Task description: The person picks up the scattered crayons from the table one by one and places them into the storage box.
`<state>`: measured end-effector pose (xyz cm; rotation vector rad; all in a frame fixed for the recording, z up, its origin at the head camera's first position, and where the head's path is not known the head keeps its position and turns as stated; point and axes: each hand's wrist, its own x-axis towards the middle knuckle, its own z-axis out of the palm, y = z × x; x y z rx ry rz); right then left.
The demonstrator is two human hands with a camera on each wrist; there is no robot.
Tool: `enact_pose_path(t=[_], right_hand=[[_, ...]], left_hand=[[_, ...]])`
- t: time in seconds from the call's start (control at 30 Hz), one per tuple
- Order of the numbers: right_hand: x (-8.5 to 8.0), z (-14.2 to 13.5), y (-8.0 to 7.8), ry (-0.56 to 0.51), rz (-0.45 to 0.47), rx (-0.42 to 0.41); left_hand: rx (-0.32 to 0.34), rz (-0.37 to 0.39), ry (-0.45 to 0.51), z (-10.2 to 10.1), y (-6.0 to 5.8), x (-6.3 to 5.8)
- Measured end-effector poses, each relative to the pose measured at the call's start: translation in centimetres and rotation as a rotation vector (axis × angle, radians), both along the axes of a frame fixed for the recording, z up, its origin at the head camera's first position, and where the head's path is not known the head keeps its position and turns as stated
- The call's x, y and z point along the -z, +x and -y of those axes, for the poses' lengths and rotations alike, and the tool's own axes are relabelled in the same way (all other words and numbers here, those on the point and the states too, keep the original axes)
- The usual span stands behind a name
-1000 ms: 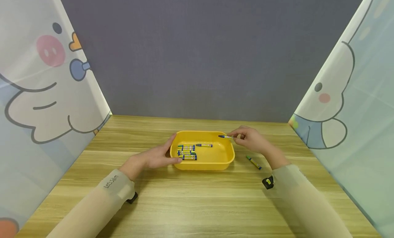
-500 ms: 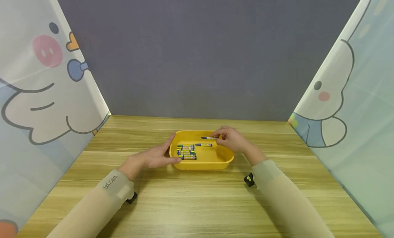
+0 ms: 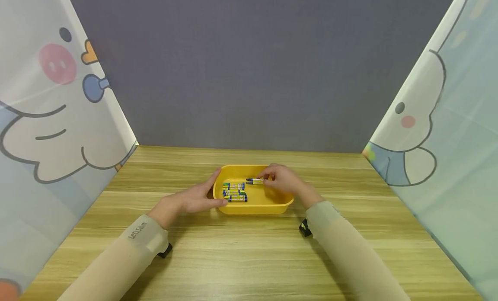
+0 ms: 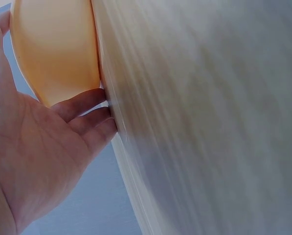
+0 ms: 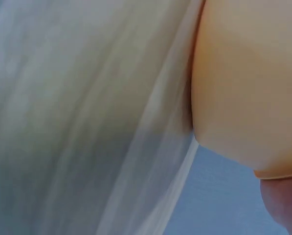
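A yellow plastic box holds several crayons in yellow and blue wrappers. My left hand rests at its left end, thumb along the front rim and fingers against the outer wall; the left wrist view shows this hand with nothing in its palm. Inside the box, my right hand pinches a dark-tipped crayon, right beside another dark-tipped crayon. A group of crayons lies at the left end. In the right wrist view the box wall hides most of the right hand.
The box stands on a wood-grain table. A dark grey panel rises behind it, with cartoon-printed cloths at the left and right. A small black device is under the right sleeve.
My right hand has carried the dark-tipped crayon leftward and down beside the other one in the box. A green-tipped crayon on the table is now hidden by the right sleeve. The left hand stays put.
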<state>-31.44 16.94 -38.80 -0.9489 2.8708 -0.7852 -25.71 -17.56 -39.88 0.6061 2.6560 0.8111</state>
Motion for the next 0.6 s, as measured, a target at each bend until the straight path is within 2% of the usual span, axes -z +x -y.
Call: enact_pose_path(t=[0.2, 0.33, 0.6], right_hand=[[0.24, 0.38, -0.03, 0.151, -0.05, -0.012], [0.29, 0.61, -0.08, 0.193, -0.078, -0.036], [0.41, 0.59, -0.05, 0.265, -0.095, -0.029]], left_hand=[[0.004, -0.006, -0.001, 0.07, -0.04, 0.07], [0.003, -0.006, -0.003, 0.22, 0.16, -0.03], [0.012, -0.005, 0.013, 0.15, 0.14, -0.03]])
